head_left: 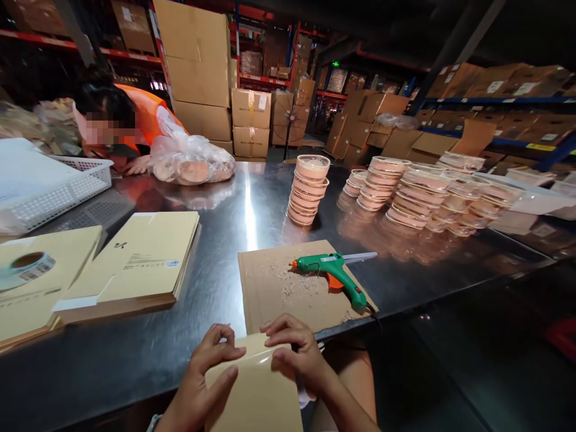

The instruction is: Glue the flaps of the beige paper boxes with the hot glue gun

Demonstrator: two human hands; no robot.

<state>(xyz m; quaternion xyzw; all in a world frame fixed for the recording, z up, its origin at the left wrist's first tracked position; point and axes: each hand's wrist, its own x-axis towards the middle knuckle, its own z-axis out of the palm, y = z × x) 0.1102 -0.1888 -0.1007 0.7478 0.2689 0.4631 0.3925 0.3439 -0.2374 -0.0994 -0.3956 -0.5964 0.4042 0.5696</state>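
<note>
Between my hands, at the table's front edge, is a cream paperboard box (258, 390), its far end glossy and bent along a crease. My left hand (215, 366) grips its left side, with the thumb on the face and the fingers curled at the far edge. On the right, my right hand (299, 354) pinches the same far edge between thumb and fingers. The box's underside is hidden. Just beyond, a green glue gun (335, 267) with an orange trigger lies on a piece of brown cardboard (261, 288) dotted with glue scraps.
Flat cream boxes (148, 252) lie stacked at left, with a label roll (29, 264) on another pile. A white basket (67, 192) sits behind. Stacked clear-lidded round tubs (308, 189) stand at centre and right. Across the table, a person in an orange vest (144, 114) leans near a plastic bag (193, 162).
</note>
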